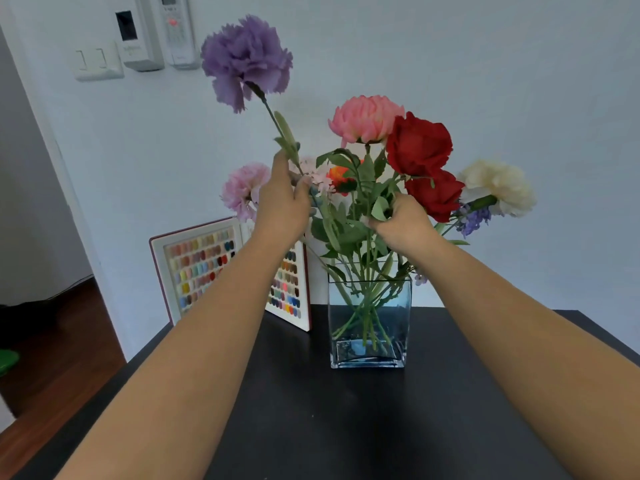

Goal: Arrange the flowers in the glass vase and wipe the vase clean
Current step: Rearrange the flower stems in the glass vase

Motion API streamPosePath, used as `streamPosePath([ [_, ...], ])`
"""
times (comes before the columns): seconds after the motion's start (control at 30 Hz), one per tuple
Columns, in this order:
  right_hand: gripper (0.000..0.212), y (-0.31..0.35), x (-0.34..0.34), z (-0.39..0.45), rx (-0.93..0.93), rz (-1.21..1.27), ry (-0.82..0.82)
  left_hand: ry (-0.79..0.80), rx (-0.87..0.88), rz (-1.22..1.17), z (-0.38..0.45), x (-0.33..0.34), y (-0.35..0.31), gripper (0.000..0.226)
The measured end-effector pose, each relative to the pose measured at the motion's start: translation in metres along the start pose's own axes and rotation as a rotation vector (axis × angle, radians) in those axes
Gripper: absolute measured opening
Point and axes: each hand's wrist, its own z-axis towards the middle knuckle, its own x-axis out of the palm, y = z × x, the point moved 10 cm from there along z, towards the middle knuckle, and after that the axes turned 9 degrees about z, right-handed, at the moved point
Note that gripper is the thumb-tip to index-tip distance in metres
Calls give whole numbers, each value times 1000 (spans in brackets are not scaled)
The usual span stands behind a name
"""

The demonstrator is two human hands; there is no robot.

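On the black table [346, 427], at about 1 o'clock from the view's middle, stands one square glass vase [370, 327], clear with a faint blue tint, straight-walled and thick at the base, its green stems crossing inside. Blooms that can be counted: one purple carnation [246, 60] raised high at 11 o'clock, one pale pink carnation [242, 190] at 9 o'clock of the bunch, one coral bloom [365, 119] at 12 o'clock, two red roses [419, 143] stacked at 2 o'clock, one cream carnation [498, 187] at 3 o'clock, one small orange bloom [341, 178] in the centre, and a lavender sprig [474, 220] under the cream one. The petals look frilled and fabric-like; the leaves are flat and matte green. Two bare arms reach in from 6 o'clock. The left hand [282, 206] pinches the purple carnation's stem between thumb and fingers, holding it tilted to 11 o'clock, its lower end running down toward the vase mouth. The right hand [403, 221] is curled round stems and leaves in the middle of the bunch, above the vase rim. Behind the vase at 10 o'clock, one open swatch book [201, 268] of coloured nail tips leans upright by the wall. On the wall at 11 o'clock hang a switch plate [97, 62] and two white controllers [156, 29].
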Motion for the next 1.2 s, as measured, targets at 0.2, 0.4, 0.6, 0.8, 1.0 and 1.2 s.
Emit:
streamPosePath([
  [0.2,23,-2,-5,-1,-25,-34,-34,-61,-24,-55,9,-20,3,43],
  [0.4,29,-4,3,0,13,38,-2,63,-59,5,-7,18,19,43],
  [0.6,29,-19,2,-5,59,34,3,245,-116,-28,-30,69,38,43],
  [0.8,38,-23,-5,-9,41,82,-33,321,-48,12,-47,91,44,35],
  [1.0,32,-33,2,-13,76,213,-33,277,-123,-84,-59,93,54,14],
  [1.2,26,-31,5,-14,49,286,-91,168,-114,-48,-72,94,47,17],
])
